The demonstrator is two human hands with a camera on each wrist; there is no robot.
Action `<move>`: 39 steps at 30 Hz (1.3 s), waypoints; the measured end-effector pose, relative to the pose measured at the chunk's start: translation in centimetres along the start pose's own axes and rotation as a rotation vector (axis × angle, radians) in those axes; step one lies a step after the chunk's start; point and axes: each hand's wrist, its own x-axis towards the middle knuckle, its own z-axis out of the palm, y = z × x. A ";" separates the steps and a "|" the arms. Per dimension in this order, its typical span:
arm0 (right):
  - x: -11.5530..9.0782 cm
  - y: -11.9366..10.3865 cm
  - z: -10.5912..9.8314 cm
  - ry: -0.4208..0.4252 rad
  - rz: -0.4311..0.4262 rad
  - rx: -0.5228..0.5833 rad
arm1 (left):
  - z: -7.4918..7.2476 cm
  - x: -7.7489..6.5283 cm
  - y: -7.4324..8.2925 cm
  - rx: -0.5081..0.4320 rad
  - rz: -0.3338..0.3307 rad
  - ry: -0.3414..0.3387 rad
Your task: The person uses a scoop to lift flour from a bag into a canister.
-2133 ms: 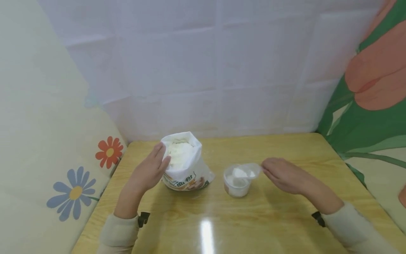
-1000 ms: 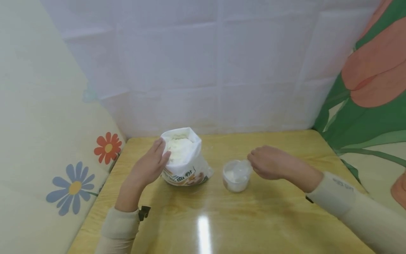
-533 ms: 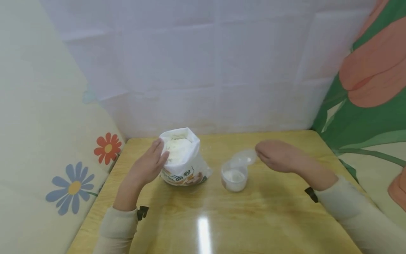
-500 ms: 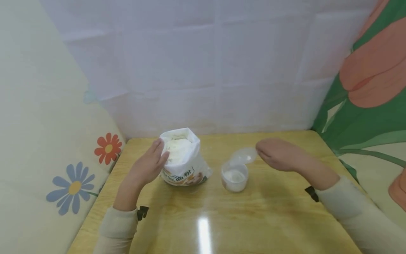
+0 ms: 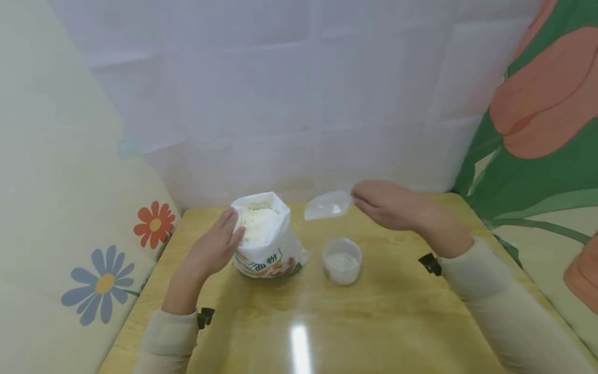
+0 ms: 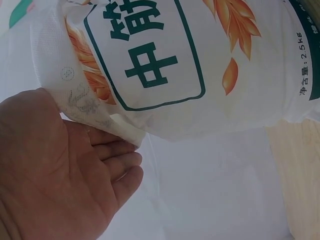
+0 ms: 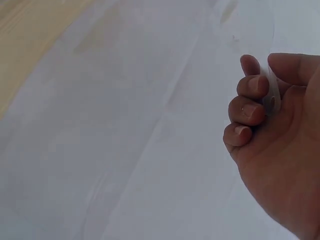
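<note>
A white flour bag [image 5: 271, 249] stands with its top open, heaped with flour [image 5: 257, 224]. My left hand [image 5: 217, 244] holds the left side of its rim; in the left wrist view a fold of the bag [image 6: 105, 110] covers part of the fingers, and the thumb is hidden. My right hand [image 5: 392, 208] pinches the handle of a translucent plastic scoop [image 5: 329, 204], raised behind a small clear tub and just right of the bag. White powder lies in the tub [image 5: 342, 272]. In the right wrist view the thumb and fingers close round the scoop's handle [image 7: 271, 92].
The wooden table [image 5: 327, 327] carries the bag and the tub. A white cloth backdrop [image 5: 261, 104] hangs behind its far edge. Flower-printed panels flank both sides, with a red flower [image 5: 154, 224] on the left.
My right hand has lifted the scoop out of the tub, after tipping over it, and carried it up, back and leftward. The left hand stays at the bag's rim.
</note>
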 end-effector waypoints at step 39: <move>10.7 -6.7 1.2 -0.231 -0.062 -0.334 | 0.6 0.4 0.3 0.001 0.040 0.039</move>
